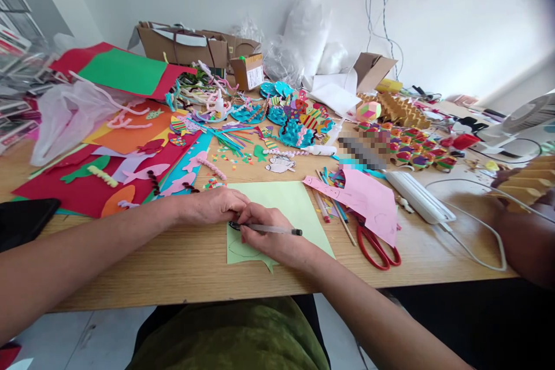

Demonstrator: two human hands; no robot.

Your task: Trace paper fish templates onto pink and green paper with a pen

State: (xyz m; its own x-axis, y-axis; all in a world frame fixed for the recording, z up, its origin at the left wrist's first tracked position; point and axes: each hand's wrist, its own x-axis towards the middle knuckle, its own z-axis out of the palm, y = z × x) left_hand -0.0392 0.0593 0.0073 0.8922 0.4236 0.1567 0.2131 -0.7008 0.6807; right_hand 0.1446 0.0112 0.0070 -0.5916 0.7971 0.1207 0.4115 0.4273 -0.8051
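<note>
A pale green sheet of paper (286, 202) lies at the table's front edge, with a drawn outline at its lower left. My right hand (269, 237) is closed around a pen (277, 230) whose tip rests on the sheet's left part. My left hand (214, 205) lies on the sheet's left edge, fingers curled down, pressing it to the table. A pink paper piece (368, 199) lies just to the right, over red-handled scissors (377, 245).
Coloured foam sheets (125, 144), pipe cleaners and paper fish (295, 118) crowd the table's middle and left. A white case (418, 196) and cable lie right. Another person's arm (524, 237) holds folded cardboard at far right. Boxes and bags stand at the back.
</note>
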